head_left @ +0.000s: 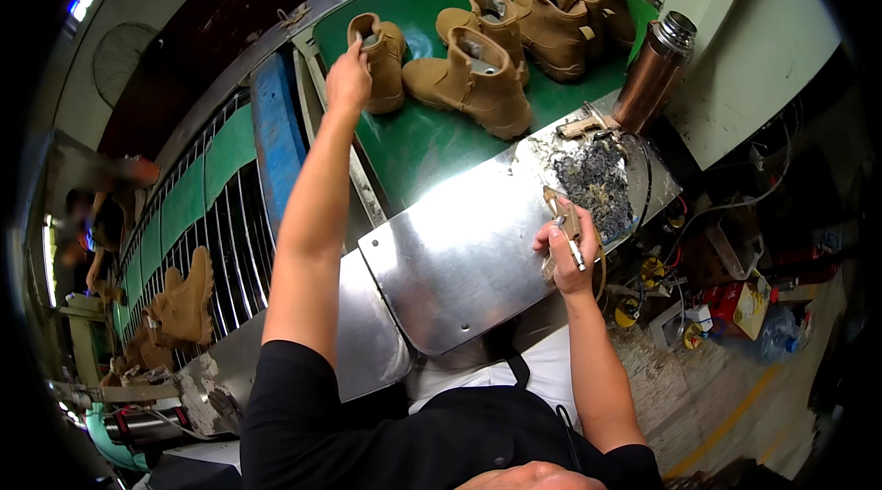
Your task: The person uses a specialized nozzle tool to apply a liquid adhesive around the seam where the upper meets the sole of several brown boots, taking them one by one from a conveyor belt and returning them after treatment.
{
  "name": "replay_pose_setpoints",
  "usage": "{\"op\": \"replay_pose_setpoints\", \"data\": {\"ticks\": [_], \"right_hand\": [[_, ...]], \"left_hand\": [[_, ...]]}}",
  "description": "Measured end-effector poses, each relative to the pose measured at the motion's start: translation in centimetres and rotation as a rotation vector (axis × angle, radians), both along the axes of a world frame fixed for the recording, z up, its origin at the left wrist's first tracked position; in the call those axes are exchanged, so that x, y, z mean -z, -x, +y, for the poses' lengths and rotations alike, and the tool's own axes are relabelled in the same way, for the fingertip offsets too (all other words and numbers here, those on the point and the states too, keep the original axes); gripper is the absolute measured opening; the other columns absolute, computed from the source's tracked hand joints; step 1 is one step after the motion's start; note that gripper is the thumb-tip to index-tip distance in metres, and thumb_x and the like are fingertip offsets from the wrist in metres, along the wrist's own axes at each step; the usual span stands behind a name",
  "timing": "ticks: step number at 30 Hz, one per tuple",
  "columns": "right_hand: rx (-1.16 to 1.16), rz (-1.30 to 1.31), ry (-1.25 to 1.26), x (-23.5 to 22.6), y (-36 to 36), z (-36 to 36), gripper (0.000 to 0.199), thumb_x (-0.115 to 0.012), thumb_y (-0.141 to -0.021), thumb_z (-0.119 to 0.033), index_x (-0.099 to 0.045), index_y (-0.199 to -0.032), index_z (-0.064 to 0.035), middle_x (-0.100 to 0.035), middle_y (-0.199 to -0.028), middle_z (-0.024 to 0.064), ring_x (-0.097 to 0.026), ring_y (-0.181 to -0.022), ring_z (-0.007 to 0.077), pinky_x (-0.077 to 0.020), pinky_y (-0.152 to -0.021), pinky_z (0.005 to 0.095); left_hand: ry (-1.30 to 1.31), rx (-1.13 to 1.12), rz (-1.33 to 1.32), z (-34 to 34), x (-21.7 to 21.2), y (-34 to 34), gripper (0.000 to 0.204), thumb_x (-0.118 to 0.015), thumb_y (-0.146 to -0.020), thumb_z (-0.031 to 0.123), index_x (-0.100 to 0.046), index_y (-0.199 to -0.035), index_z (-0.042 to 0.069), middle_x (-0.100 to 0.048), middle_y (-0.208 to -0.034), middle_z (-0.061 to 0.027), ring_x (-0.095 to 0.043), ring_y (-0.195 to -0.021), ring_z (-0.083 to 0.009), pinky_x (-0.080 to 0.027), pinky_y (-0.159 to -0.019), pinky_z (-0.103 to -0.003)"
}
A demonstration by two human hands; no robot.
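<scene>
My left hand (349,78) reaches far forward, fingers closed on the top edge of a tan ankle boot (387,77). That boot stands on a green surface (413,159), apart from the others. Close by, another tan boot (478,90) has pale stuffing in its opening. My right hand (571,251) is closed around a slim hand tool (558,205) with a tan body and a silvery metal end; its exact kind does not show. It is held above the right part of a metal plate (459,260), beside a heap of dark, fuzzy scraps (597,182).
More tan boots (556,26) stand at the back. A copper-coloured flask (654,72) and a tan hand tool (581,126) sit at the plate's right end. Wire racking (230,242) with boots (184,302) lies left. Cables and boxes (738,308) clutter the lower right.
</scene>
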State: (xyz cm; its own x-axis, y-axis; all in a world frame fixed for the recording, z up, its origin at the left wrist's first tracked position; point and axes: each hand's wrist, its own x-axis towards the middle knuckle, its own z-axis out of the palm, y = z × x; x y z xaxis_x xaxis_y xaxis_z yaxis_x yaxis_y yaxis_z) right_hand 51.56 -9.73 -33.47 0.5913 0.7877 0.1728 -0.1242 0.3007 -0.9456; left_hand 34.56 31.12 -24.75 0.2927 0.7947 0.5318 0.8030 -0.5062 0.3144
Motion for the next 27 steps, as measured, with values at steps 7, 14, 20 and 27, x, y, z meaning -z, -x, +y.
{"op": "replay_pose_setpoints", "data": {"ticks": [7,14,20,27], "right_hand": [[0.012,0.006,0.012,0.1,0.1,-0.1,0.051,-0.056,-0.090,-0.016,-0.040,-0.132,0.0076,-0.058,-0.078,0.0086,-0.056,-0.066,0.0151,-0.0511,-0.065,0.0300],[0.055,0.021,0.033,-0.7,0.3,-0.3,0.047,-0.054,-0.089,-0.011,-0.043,-0.131,0.0062,-0.059,-0.079,0.0086,-0.057,-0.067,0.0152,-0.0512,-0.066,0.0303],[0.064,0.029,0.040,-0.6,0.5,0.3,0.053,-0.058,-0.090,-0.017,-0.041,-0.134,0.0063,-0.059,-0.078,0.0081,-0.057,-0.067,0.0155,-0.0501,-0.065,0.0288],[0.090,-0.013,0.057,-0.2,1.1,0.9,0.049,-0.054,-0.092,-0.016,-0.040,-0.135,0.0036,-0.056,-0.074,0.0064,-0.054,-0.063,0.0143,-0.0467,-0.060,0.0272]], "left_hand": [[0.321,0.088,-0.154,-8.1,8.3,20.4,0.058,-0.070,-0.088,0.026,-0.049,-0.140,0.013,-0.065,-0.122,-0.0187,-0.063,-0.114,-0.0300,-0.049,-0.094,-0.038],[0.060,-0.973,0.290,-8.4,5.9,56.4,0.065,-0.073,-0.081,0.042,-0.057,-0.128,0.000,-0.054,-0.134,-0.0223,-0.050,-0.124,-0.0384,-0.040,-0.104,-0.049],[0.292,-1.153,0.413,-12.7,4.0,71.7,0.095,-0.060,-0.082,0.068,-0.037,-0.145,0.001,-0.045,-0.144,-0.0214,-0.043,-0.133,-0.0373,-0.036,-0.109,-0.049],[0.616,-0.898,0.433,-10.4,0.2,72.8,0.091,-0.050,-0.082,0.072,-0.063,-0.113,-0.013,-0.059,-0.118,-0.0363,-0.055,-0.117,-0.0443,-0.043,-0.098,-0.048]]}}
